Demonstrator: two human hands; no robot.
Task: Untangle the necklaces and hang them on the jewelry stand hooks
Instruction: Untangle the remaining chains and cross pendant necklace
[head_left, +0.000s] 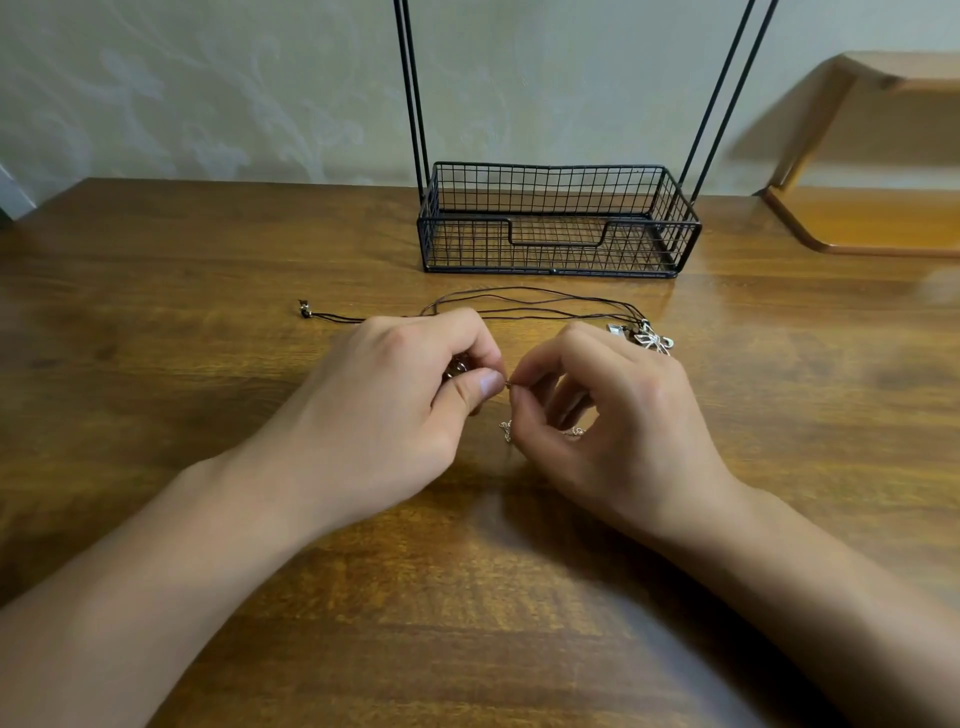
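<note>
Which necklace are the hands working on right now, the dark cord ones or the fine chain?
The fine chain: both hands pinch it; the dark cords lie untouched behind them.

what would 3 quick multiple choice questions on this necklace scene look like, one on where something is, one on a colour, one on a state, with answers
1. Where do the dark cord necklaces lie?
A. inside the wire basket
B. on the table between the hands and the basket
C. on the wooden shelf at the right

2. What colour is the wire basket of the jewelry stand?
A. black
B. white
C. gold

3. What are the two hands doing?
A. resting flat on the table
B. both pinching a thin chain between them
C. lifting the basket

Answers:
1 B: the cords stretch across the table just in front of the basket, beyond the hands.
2 A: its grid and the upright rods are black.
3 B: the left hand and the right hand meet with fingers pinched on the thin chain, which dangles below.
</note>
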